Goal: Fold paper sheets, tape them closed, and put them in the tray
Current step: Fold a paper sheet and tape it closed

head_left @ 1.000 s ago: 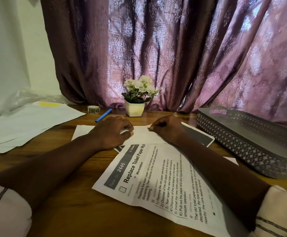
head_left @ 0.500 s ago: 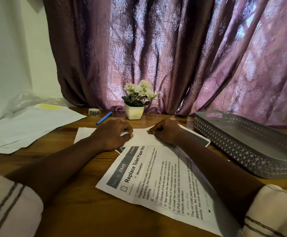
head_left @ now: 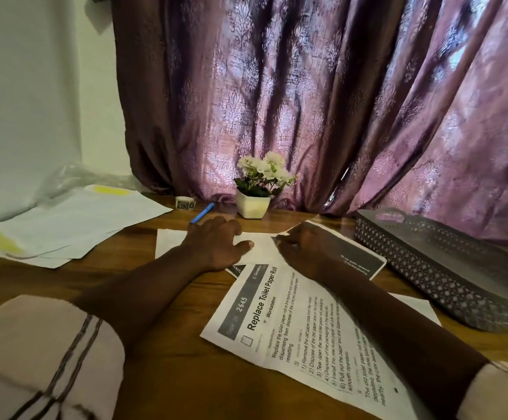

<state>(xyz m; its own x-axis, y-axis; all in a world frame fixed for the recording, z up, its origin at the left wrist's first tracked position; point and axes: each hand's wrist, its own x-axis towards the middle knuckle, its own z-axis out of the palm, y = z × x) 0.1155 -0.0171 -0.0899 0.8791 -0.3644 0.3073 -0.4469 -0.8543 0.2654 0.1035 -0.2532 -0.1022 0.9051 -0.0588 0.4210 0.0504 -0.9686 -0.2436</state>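
Loose white sheets [head_left: 73,219] with yellow strips on them lie spread at the far left of my wooden table [head_left: 167,377], overlapping one another. Just past their far corner sits a small roll of tape [head_left: 185,204], and beside it a blue pen [head_left: 202,212] lies at a slant, its near end almost touching my knuckles. My left hand [head_left: 216,245] rests palm down, fingers spread loosely and thumb out, flat on a plain white folded sheet [head_left: 170,242] that it pins to the table without gripping. Behind my hands a white pot of pale flowers [head_left: 255,189] stands upright against the purple curtain [head_left: 322,101]. My right hand [head_left: 304,248] is curled closed, fingertips pinching the far edge of that same folded sheet at its crease, close to my left thumb but not touching it. Under my right wrist a printed sheet headed "Replace Toilet Paper Roll" [head_left: 295,331] lies unfolded and skewed, running back toward me, with another printed page with a dark band [head_left: 358,262] poking out from beneath to the right. At the far right stands the grey perforated tray [head_left: 428,268], apart from the papers; I see no sheet inside the part that shows.
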